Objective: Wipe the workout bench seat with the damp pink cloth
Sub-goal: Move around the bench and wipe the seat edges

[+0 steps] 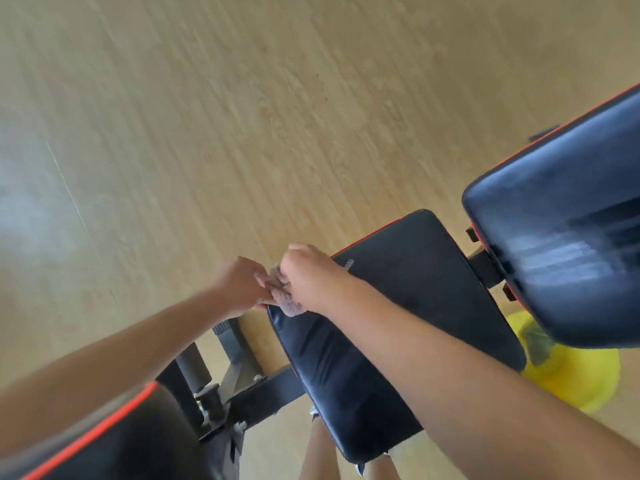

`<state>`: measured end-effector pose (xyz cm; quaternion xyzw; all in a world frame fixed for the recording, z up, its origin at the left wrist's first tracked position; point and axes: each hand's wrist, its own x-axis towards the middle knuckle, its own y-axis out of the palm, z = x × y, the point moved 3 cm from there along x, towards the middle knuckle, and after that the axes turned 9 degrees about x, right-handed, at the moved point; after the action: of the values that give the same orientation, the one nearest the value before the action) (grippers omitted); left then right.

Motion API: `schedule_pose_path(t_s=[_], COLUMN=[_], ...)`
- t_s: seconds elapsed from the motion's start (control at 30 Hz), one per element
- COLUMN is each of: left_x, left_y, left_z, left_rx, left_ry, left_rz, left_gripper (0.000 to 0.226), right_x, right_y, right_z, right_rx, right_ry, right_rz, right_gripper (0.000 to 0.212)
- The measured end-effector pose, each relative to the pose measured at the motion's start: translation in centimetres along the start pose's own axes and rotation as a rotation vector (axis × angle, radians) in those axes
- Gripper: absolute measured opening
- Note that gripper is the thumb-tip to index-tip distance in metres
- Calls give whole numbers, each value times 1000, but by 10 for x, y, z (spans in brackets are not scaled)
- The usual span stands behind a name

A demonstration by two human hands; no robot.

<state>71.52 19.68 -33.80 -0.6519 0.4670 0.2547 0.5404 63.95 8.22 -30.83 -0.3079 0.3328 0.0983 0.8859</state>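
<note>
The black padded bench seat (408,299) with red piping runs through the lower middle of the head view. At its far left corner the crumpled pink cloth (284,296) is bunched between both hands. My right hand (311,275) grips the cloth from above and presses it on the seat's edge. My left hand (242,285) meets it from the left, fingers pinching the same cloth. Most of the cloth is hidden under my fingers.
The bench's back pad (561,237) rises at the right, another black pad with red trim (114,441) lies at the lower left. The black metal frame and a foam roller (197,368) sit below the seat. A yellow object (568,375) stands on the wooden floor (242,116).
</note>
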Motion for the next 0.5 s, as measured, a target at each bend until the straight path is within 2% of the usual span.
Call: schedule_pose_path(t_s=[0.1,0.2,0.27,0.33,0.4,0.5], left_x=[0,0,-2,-3,-5,-5], left_y=[0,-1,-2,-3,-4,-3], left_z=[7,8,5,3,1,1], left_rx=[-33,-36,-42,-43,-28,-25], left_ry=[-7,-12,-17,-28,-46,-49], left_rz=[28,36,37,36,30,24], left_gripper=[31,35,32,32,33,32], right_x=[-4,-21,-35,-44,-44,-44], right_y=[-44,-128,-171,-178,-170,-166], right_z=[-26,-98,-142,-170,-184,-194], right_rx=[-170,-222,-285,-291,-320,-176], right_ry=[85,212,300,350,315,252], right_rz=[163,83,24,-6,-69,-160], right_gripper=[45,49,43,34,26,12])
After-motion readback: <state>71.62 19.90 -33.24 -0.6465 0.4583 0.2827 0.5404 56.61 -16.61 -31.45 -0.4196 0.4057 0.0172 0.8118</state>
